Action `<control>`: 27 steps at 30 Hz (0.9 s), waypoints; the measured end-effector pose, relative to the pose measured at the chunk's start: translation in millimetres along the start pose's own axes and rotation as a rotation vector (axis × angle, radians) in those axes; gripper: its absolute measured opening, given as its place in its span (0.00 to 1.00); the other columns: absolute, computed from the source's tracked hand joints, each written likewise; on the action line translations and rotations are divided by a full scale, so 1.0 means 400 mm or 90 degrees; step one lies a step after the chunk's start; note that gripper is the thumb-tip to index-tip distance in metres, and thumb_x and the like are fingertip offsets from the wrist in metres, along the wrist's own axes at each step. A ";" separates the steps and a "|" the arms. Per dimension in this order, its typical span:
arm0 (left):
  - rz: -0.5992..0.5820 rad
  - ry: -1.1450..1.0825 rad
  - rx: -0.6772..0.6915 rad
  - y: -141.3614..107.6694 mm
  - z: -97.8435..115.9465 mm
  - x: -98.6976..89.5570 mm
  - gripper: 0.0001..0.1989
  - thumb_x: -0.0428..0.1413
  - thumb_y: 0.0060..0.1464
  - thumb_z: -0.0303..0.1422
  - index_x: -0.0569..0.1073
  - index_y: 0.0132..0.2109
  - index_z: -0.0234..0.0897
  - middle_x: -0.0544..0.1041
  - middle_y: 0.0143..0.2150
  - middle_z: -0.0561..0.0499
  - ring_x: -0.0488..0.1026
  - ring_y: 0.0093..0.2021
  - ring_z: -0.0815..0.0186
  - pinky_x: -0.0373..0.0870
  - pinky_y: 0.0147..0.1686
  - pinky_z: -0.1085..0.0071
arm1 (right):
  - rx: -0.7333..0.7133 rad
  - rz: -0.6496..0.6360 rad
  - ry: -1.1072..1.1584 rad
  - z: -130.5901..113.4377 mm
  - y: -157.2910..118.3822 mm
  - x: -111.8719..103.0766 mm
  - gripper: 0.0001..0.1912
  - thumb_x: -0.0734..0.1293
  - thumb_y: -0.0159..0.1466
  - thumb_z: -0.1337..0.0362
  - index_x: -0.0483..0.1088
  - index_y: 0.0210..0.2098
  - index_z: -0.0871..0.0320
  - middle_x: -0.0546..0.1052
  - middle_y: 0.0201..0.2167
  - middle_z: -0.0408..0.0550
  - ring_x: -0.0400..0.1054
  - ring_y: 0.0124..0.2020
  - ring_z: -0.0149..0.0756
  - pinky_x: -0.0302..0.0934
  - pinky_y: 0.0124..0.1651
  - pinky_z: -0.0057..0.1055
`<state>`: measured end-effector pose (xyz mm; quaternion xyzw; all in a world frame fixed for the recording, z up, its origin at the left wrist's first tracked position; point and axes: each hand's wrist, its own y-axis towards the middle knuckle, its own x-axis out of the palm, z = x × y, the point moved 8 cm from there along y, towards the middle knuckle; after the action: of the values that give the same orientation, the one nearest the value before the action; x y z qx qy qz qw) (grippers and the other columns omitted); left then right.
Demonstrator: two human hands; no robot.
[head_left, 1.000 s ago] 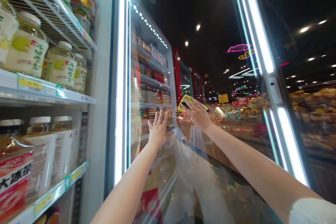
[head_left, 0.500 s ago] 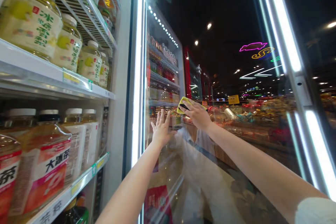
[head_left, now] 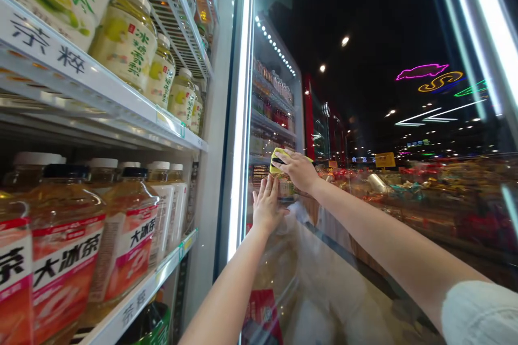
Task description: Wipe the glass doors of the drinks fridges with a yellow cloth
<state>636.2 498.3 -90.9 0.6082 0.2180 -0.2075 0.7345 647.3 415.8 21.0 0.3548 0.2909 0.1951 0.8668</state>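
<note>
My right hand (head_left: 300,171) is closed on a yellow cloth (head_left: 275,165) with a dark patch and presses it against the glass door (head_left: 388,259). The fingers lie over the cloth, and part of it is hidden beneath them. Just below and to the left, my left hand (head_left: 267,211) rests open on the same glass, its fingers pointing up. Its fingertips come close to the cloth's lower edge; I cannot tell whether they touch it. My reflection and shelves of bottles show in the glass.
At left, cooler shelves (head_left: 121,102) hold pale yellow drink bottles (head_left: 128,43) above orange-labelled tea bottles (head_left: 67,259). A bright light strip (head_left: 242,113) runs up the door's left side. Another light strip (head_left: 491,16) stands at upper right. Neon shapes and store displays appear through or in the glass.
The view has swung left, showing more shelf. Against the glass, my right hand has slid left with the cloth. My two hands are now closer together, and the left fingers are less spread.
</note>
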 end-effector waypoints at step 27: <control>0.020 -0.068 -0.008 -0.039 -0.009 0.010 0.49 0.64 0.56 0.32 0.46 0.77 0.43 0.42 0.80 0.44 0.38 0.79 0.50 0.43 0.74 0.40 | 0.065 0.007 -0.001 -0.045 0.230 0.026 0.29 0.53 0.73 0.73 0.64 0.70 0.51 0.59 0.74 0.46 0.49 0.76 0.47 0.49 0.74 0.57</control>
<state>630.3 499.1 -106.3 0.5950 0.1700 -0.2270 0.7521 631.6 492.2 73.8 0.4004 0.2978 0.1841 0.8468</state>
